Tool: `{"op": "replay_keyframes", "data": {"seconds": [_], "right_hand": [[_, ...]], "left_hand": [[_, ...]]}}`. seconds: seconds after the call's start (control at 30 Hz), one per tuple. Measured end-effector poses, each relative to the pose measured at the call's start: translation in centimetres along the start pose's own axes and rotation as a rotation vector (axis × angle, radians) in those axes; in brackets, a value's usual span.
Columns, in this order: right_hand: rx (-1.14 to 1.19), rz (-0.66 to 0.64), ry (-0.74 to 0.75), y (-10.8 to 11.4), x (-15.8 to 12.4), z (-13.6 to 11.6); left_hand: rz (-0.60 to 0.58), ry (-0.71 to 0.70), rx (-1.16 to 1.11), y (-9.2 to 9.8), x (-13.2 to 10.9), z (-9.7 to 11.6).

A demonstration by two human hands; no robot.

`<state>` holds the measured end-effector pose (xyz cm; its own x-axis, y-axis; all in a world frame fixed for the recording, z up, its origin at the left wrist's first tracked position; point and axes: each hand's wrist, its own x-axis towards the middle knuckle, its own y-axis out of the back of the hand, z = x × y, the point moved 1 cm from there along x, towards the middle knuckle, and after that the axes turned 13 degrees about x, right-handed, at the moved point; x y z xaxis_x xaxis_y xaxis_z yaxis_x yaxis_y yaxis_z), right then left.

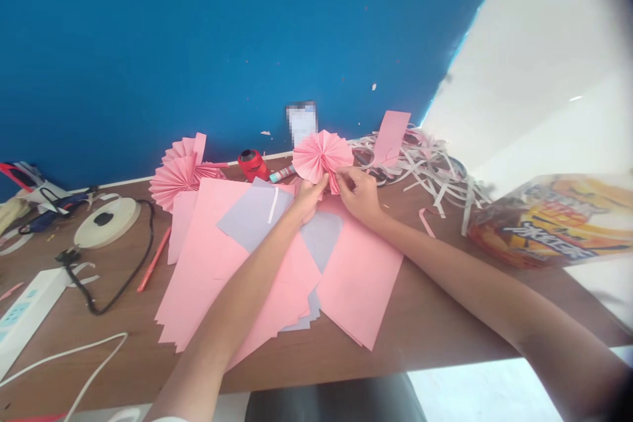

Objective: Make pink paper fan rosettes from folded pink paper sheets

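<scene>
A round pink pleated paper fan (324,155) stands upright over the table, held at its lower edge by both hands. My left hand (310,201) is closed on the bottom of its folds, from the left. At the lower right, my right hand (360,194) pinches the folded edge, its fingertips close to my left thumb. Beneath my hands lie large pink sheets (237,264) and several grey-purple sheets (254,214), with a thin white strip (273,205) on top.
More pleated pink fans (178,175) lie at the left, near a red container (252,163) and a red pen (154,259). A phone (301,122) leans on the blue wall. Shredded paper strips (430,165) and a snack bag (554,221) are at the right; a power strip (30,310) is at the left.
</scene>
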<state>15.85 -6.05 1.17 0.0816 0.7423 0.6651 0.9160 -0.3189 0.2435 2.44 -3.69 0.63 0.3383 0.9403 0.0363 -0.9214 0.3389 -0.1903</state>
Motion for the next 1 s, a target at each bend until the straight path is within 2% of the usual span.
{"op": "replay_keyframes", "data": {"seconds": [0.23,0.47,0.6,0.73,0.87,1.0], "right_hand": [[0.045,-0.032,0.022,0.0,0.0,-0.1],[0.072,-0.077,-0.019,-0.1,0.0,-0.1],[0.188,-0.143,-0.08,-0.1,0.1,0.2],[0.256,-0.196,-0.075,0.2,0.4,-0.1],[0.111,-0.238,-0.05,0.3,0.3,-0.8],[-0.119,-0.204,0.006,-0.1,-0.1,-0.7]], "left_hand": [[0.005,-0.027,-0.024,0.1,0.4,-0.4],[0.084,-0.057,0.064,0.4,0.7,-1.2],[0.09,-0.037,0.084,0.4,0.8,-1.3],[0.088,-0.056,0.097,0.5,0.8,-1.3],[0.144,-0.081,0.098,0.6,0.8,-1.4],[0.152,-0.092,0.054,0.5,0.7,-1.2]]}}
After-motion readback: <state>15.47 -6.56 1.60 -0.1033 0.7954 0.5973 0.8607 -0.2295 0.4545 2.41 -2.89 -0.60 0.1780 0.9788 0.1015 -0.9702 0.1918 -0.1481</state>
